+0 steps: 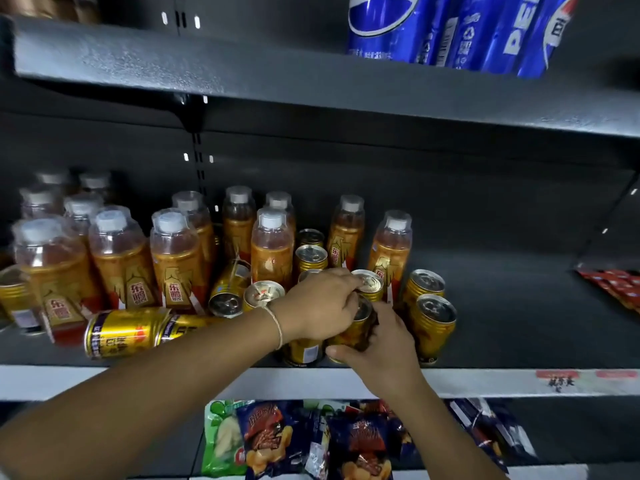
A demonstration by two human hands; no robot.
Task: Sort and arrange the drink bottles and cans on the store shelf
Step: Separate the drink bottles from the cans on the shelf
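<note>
Both hands, left hand (320, 304) and right hand (384, 344), grip one gold can (358, 327).

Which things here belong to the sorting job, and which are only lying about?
Job: gold cans, toppled can, orange drink bottles, can held by both hands, blue cola bottles.
Lying about: snack bags, red packets.

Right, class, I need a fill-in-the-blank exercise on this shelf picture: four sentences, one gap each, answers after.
1. Both hands, left hand and right hand, meet at a gold ____ near the shelf's front edge.
2. The gold can left of the left forearm lies on its ____.
3. The packs on the upper shelf are coloured ____.
4. The orange bottles have ____ caps.

Answers: can; side; blue; white
</note>
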